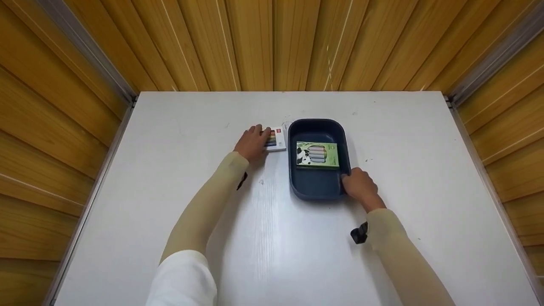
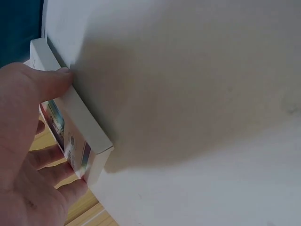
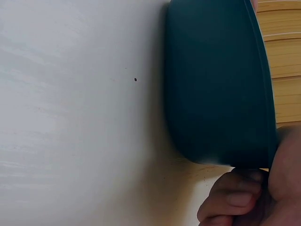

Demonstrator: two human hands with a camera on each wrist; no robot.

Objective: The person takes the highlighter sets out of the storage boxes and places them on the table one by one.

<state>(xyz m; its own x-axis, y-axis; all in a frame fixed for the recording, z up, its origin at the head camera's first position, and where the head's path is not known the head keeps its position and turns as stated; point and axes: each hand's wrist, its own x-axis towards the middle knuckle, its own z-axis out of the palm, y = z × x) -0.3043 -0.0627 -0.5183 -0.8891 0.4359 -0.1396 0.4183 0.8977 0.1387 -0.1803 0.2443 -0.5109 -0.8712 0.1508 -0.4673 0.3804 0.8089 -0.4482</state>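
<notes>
My left hand (image 1: 252, 143) holds a flat white box (image 1: 279, 141) with a row of coloured sticks on its front, just left of the blue bin. In the left wrist view the thumb lies on one long side of the white box (image 2: 84, 115), and the fingers bear on its printed face. A deep, dark blue rectangular bin (image 1: 315, 186) stands on the table. My right hand (image 1: 360, 185) grips its rim at the near right corner; the right wrist view shows curled fingers (image 3: 239, 199) below that rim. Inside the bin lies a green panda-printed box (image 1: 317, 155).
The white table (image 1: 191, 123) carries a few small specks and marks. Wood-patterned panels (image 1: 293, 46) rise behind its far edge and along both sides. A black wrist strap piece (image 1: 360, 233) hangs under the right forearm.
</notes>
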